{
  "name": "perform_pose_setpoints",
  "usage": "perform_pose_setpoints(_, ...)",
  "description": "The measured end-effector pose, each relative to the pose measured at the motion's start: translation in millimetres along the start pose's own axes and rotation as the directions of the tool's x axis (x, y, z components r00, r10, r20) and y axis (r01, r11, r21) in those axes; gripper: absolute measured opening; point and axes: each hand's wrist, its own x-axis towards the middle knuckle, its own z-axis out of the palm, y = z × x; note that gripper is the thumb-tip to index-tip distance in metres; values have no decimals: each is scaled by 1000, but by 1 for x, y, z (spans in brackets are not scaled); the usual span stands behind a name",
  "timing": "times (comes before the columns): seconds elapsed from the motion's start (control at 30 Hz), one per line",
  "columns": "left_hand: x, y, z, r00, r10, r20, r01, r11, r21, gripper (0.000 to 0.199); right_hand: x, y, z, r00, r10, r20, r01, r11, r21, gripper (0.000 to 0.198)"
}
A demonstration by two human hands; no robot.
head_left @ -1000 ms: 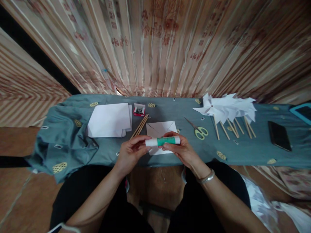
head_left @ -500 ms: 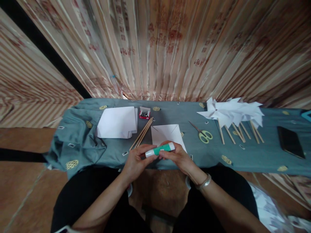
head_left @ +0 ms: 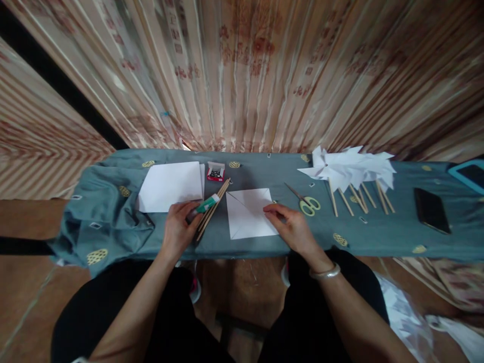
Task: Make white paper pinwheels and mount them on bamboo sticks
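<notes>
My left hand [head_left: 180, 227] has its fingers closed around a green and white glue stick [head_left: 207, 203], held over a small bundle of wooden sticks [head_left: 207, 218]. A square sheet of white paper [head_left: 245, 217] lies in front of me, with diagonal lines running in from its corners. At its right side is my right hand [head_left: 293, 229], thumb and fingertips drawn together on the paper. The fingers partly cover that edge.
A stack of white paper [head_left: 172, 187] lies left, beside a small red box [head_left: 216, 171] of dark metal pieces. Green-handled scissors [head_left: 308, 204] lie right of the sheet. Farther right are white paper pinwheels [head_left: 351, 169] on sticks, a black phone [head_left: 432, 210] and a blue-edged device [head_left: 469, 174].
My hands have moved apart. The glue stick has gone left in my left hand, from above the sheet to above the sticks. My right hand has come down onto the sheet's right side.
</notes>
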Motion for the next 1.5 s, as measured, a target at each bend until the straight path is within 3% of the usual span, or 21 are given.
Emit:
perform_pose_setpoints(0.1,-6,12,-1,984,174,-47,-169,981,100,36,-10,4,0,984,-152,89,165,971,-172,20)
perform_pose_setpoints(0.17,-12,28,0,944,328,-27,-324,941,101,34,-18,6,4,962,-232,147,260,941,-217,24)
perform_pose_setpoints(0.27,-24,50,11,849,500,171,-505,863,-16,26,-29,7,13,945,-270,184,311,916,-252,28)
perform_pose_setpoints(0.4,-32,63,32,801,517,302,-532,846,-38,26,-38,8,22,947,-270,176,311,907,-285,32)
perform_pose_setpoints(0.73,-26,67,42,768,563,306,-594,805,8,16,-38,10,19,949,-251,192,302,902,-309,29)
perform_pose_setpoints(0.93,-24,77,50,773,531,347,-571,821,14,22,-36,18,2,986,-160,42,166,948,-273,31)
perform_pose_setpoints(1.1,-22,84,58,748,556,362,-604,797,24,20,-32,24,-9,996,-82,-44,70,972,-223,27)
perform_pose_setpoints(1.37,-23,84,56,720,629,293,-660,751,8,17,-31,37,-22,999,43,-21,-43,999,-26,33)
perform_pose_setpoints(1.5,-27,80,48,726,634,267,-657,754,-5,17,-31,32,-25,990,31,140,-40,997,67,40)
